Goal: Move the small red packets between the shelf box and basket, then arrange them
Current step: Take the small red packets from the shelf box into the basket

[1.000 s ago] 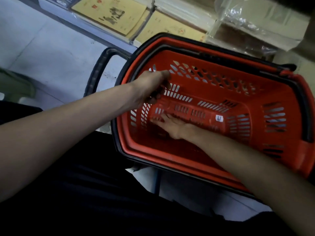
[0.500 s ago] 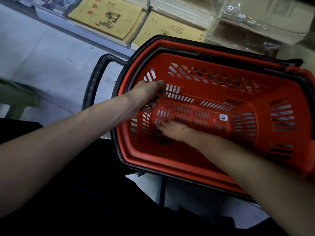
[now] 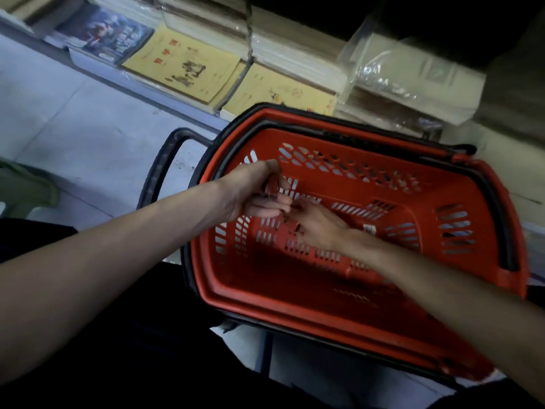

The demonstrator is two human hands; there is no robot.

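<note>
Your left hand (image 3: 253,193) clamps small red packets (image 3: 269,188), just left of right hand (image 3: 320,227), fingers splayed flat on basket (image 3: 295,308) floor.

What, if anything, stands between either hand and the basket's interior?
Nothing visible. Both the left hand and right hand are already inside the basket; its black handle juts off to the side. The left hand grips something reddish, probably small red packets.

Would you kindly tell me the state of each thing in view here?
basket: upright, carry handles folded down on its rim.
left hand: over the basket, fingers curled round red packets.
right hand: inside the basket, fingertips by the left hand; grip unclear.
yellow notebooks: closed, lying in stacks.
</note>
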